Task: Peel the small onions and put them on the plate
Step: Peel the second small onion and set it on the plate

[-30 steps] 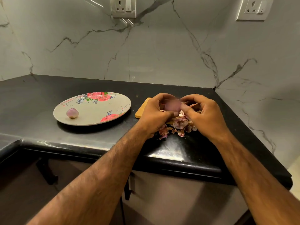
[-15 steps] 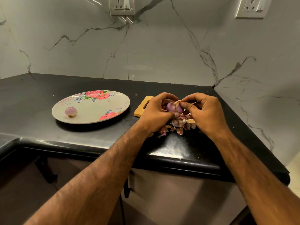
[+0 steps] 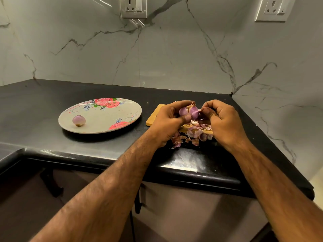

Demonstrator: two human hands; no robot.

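Note:
My left hand [image 3: 167, 123] grips a small purple onion [image 3: 187, 111] above a wooden cutting board [image 3: 153, 117]. My right hand [image 3: 220, 119] pinches a strip of the onion's skin at its right side. One peeled onion [image 3: 79, 120] lies on the left part of a round floral plate [image 3: 104, 117] on the black counter. A heap of purple onion peels [image 3: 192, 135] covers the board's near edge and spills onto the counter under my hands.
The black counter [image 3: 43, 105] runs along a marble wall into a corner on the right. Two wall sockets [image 3: 133, 7] sit high on the wall. The counter's front edge [image 3: 104, 163] lies just below my forearms, with cabinets beneath.
The onion has turned in my left hand and my right fingers now pull a strip of skin away to the right. The plate and its onion have not moved.

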